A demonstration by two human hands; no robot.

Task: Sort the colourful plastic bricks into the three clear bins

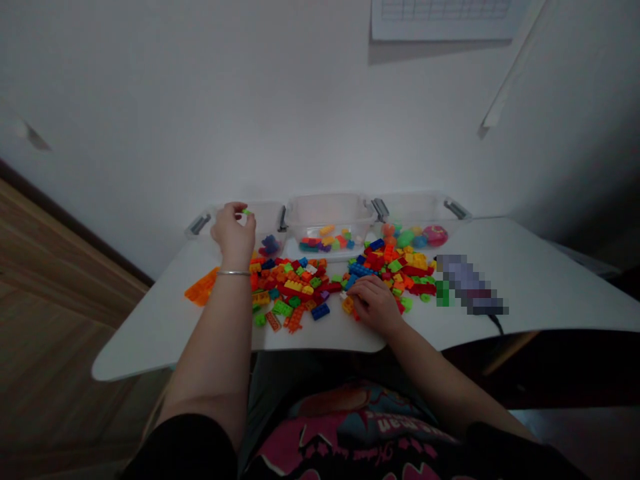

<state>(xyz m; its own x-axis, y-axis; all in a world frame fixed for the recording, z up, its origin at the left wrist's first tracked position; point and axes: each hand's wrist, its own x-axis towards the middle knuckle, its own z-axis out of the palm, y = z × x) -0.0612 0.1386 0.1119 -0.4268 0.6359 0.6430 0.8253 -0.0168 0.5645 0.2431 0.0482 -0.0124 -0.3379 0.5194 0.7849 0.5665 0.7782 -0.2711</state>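
Observation:
My left hand (235, 230) is raised above the left clear bin (267, 213), its fingertips pinching a small light green toy brick (245, 211). On the table, my right hand (375, 303) rests at the near edge of a wide spread of colourful toy bricks (300, 287). Its fingers curl downward among the bricks, and what they grip, if anything, is hidden. A yellow-orange brick (348, 305) lies right beside those fingertips. Some dark blue pieces (270, 245) show through the left bin.
A middle clear bin (330, 208) holds small mixed bricks; the right clear bin (417, 207) contains larger pieces, including a pink one (435, 235). An orange tray-like piece (200, 288) lies left of the pile. At right is a blurred-out object (470, 283) with a cable. The white table (145, 340) meets the wall.

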